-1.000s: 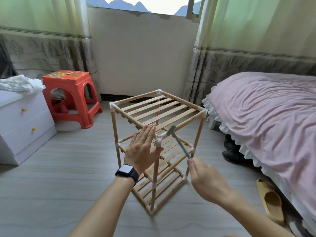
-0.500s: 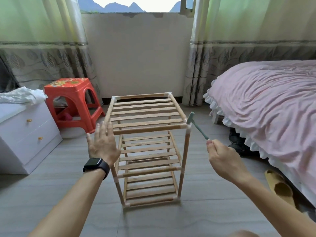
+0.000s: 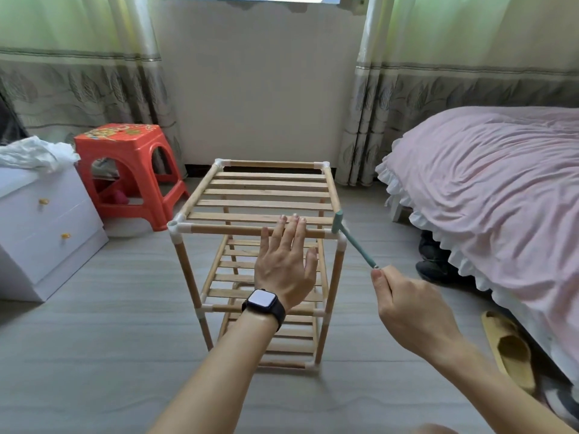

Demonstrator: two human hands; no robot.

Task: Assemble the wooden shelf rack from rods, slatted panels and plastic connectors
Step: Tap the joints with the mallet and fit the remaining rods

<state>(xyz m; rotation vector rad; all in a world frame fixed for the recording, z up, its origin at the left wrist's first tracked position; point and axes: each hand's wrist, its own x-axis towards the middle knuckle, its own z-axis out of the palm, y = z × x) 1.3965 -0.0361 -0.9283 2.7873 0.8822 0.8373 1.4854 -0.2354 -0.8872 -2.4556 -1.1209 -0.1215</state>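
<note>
A three-tier wooden shelf rack (image 3: pixel 263 195) stands upright on the floor, with slatted panels, rods and white plastic connectors (image 3: pixel 177 228) at the corners. My left hand (image 3: pixel 283 263) lies flat with straight fingers over the front top rod, near its right half. My right hand (image 3: pixel 407 303) grips the handle of a small green mallet (image 3: pixel 351 239). The mallet's head sits against the rack's front right top corner connector.
A red plastic stool (image 3: pixel 125 170) stands at the back left beside a white drawer unit (image 3: pixel 40 233) with white cloth on top. A bed with a pink cover (image 3: pixel 495 189) fills the right side. A yellow slipper (image 3: pixel 509 349) and dark shoes (image 3: pixel 432 258) lie by the bed.
The rack has turned from corner-on to square with me. My left hand moved from the rack's left side onto the front top rod. The mallet head came down to the front right corner.
</note>
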